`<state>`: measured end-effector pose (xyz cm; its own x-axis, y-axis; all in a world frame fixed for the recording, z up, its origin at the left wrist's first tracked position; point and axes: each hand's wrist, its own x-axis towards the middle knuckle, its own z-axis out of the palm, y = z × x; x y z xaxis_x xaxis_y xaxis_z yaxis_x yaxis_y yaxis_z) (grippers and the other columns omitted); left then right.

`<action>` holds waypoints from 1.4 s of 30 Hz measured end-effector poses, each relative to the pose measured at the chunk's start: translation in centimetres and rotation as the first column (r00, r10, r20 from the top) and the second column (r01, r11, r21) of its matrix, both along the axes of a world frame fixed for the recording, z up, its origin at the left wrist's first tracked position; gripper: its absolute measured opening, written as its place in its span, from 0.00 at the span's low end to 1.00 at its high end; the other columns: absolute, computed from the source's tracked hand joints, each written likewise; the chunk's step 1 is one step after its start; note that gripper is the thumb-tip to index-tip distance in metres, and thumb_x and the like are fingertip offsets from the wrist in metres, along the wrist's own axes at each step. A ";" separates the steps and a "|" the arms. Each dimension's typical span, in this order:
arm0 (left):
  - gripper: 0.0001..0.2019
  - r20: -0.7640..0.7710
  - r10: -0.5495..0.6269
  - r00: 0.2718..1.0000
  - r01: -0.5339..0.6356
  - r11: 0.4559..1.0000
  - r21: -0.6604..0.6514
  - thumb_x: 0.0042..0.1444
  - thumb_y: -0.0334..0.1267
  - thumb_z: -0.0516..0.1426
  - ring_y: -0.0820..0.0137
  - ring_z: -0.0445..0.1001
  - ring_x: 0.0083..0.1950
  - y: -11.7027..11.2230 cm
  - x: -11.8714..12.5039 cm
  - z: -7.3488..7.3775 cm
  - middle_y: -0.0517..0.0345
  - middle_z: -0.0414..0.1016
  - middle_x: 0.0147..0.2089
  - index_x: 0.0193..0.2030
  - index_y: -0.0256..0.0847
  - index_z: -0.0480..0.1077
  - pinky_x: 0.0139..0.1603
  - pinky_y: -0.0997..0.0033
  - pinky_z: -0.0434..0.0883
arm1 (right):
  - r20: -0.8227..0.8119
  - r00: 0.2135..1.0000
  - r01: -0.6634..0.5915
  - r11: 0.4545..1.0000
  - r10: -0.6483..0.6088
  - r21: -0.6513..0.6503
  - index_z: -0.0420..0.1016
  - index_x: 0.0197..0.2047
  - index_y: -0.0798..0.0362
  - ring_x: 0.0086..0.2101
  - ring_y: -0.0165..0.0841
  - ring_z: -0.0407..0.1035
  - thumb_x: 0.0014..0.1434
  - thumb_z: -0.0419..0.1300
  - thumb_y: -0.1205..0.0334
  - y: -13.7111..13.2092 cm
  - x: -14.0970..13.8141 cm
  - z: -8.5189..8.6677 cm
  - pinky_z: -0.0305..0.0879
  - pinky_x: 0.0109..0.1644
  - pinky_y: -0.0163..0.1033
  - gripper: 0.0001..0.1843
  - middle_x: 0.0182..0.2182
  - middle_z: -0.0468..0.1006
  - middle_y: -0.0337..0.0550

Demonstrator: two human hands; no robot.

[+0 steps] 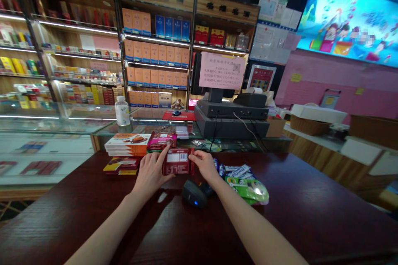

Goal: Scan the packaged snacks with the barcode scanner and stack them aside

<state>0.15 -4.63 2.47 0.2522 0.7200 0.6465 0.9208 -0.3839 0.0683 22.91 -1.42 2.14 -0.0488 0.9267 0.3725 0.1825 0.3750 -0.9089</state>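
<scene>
Both my hands grip a small red box [177,161] with a white label, held just above the dark red counter [311,215]. My left hand [151,172] clasps its left side with fingers curled over the top edge. My right hand [202,164] pinches its right end. A black handheld scanner [194,193] with a blue light lies on the counter just below my right wrist. Stacked flat orange and red boxes [127,145] sit left of the red box, with a pink packet [161,138] behind it.
Blue and green snack packets [248,186] lie to the right of my right hand. A black cash register [231,118] with a pink notice stands behind, beside a white bottle [122,111] on the glass display case [46,132]. Shelves of cartons fill the back wall.
</scene>
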 end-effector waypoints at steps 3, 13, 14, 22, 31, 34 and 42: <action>0.44 -0.088 0.008 0.996 -0.004 0.999 0.050 0.51 0.47 0.63 0.54 0.67 0.51 -0.2 0.2 -0.1 0.50 0.71 0.46 0.73 0.44 0.50 0.58 0.52 0.63 | -0.003 1.000 -0.001 1.000 0.001 -0.015 0.76 0.29 0.52 0.31 0.37 0.73 0.53 0.63 0.48 0.0 0.3 -0.4 0.68 0.37 0.38 0.15 0.26 0.78 0.38; 0.36 -0.053 -0.019 0.998 0.024 0.994 0.111 0.51 0.45 0.63 0.50 0.67 0.58 -0.3 0.5 -0.7 0.42 0.68 0.59 0.67 0.43 0.60 0.60 0.48 0.64 | -0.033 0.997 -0.064 0.997 0.063 -0.031 0.75 0.28 0.52 0.29 0.34 0.72 0.53 0.63 0.49 -0.6 0.8 -0.5 0.65 0.36 0.36 0.14 0.25 0.77 0.36; 0.36 -0.054 -0.043 0.998 0.050 0.991 0.122 0.51 0.44 0.63 0.50 0.65 0.61 -0.3 0.5 -0.8 0.41 0.66 0.62 0.66 0.43 0.60 0.61 0.48 0.63 | -0.043 0.997 -0.069 0.997 0.067 -0.036 0.75 0.29 0.52 0.30 0.34 0.72 0.53 0.63 0.49 -0.6 0.8 -0.6 0.65 0.36 0.36 0.14 0.26 0.78 0.36; 0.34 -0.054 -0.144 0.988 0.150 0.980 0.132 0.50 0.36 0.61 0.55 0.67 0.63 -0.1 0.2 -1.4 0.45 0.70 0.62 0.65 0.41 0.59 0.69 0.49 0.54 | -0.005 0.994 -0.106 0.994 0.106 -0.028 0.79 0.35 0.51 0.37 0.39 0.76 0.56 0.61 0.50 -0.9 1.5 -0.5 0.69 0.45 0.42 0.13 0.34 0.83 0.41; 0.36 -0.103 -0.119 0.987 0.132 0.983 0.129 0.49 0.36 0.61 0.54 0.67 0.64 0.1 -1.6 -1.8 0.43 0.69 0.62 0.67 0.40 0.56 0.72 0.46 0.50 | 0.302 0.941 -0.141 0.988 0.151 -0.057 0.76 0.52 0.53 0.45 0.40 0.77 0.58 0.56 0.62 -3.4 5.4 1.2 0.68 0.56 0.49 0.19 0.43 0.84 0.46; 0.36 -0.107 -0.105 0.989 0.118 0.985 0.128 0.50 0.36 0.60 0.54 0.67 0.64 0.1 -2.0 -1.7 0.43 0.68 0.63 0.67 0.40 0.56 0.72 0.46 0.50 | 0.511 0.829 -0.226 0.972 0.226 -0.063 0.75 0.55 0.52 0.50 0.38 0.75 0.51 0.51 0.73 -4.9 7.2 2.0 0.66 0.58 0.47 0.28 0.48 0.83 0.45; 0.37 -0.093 -0.081 0.992 0.093 0.986 0.137 0.51 0.37 0.61 0.53 0.66 0.64 0.5 -2.7 -2.0 0.42 0.68 0.63 0.67 0.39 0.55 0.73 0.44 0.48 | 0.833 0.476 -0.305 0.941 0.281 -0.143 0.63 0.67 0.48 0.62 0.46 0.62 0.48 0.63 0.66 -6.9 8.1 1.4 0.38 0.71 0.59 0.42 0.61 0.71 0.50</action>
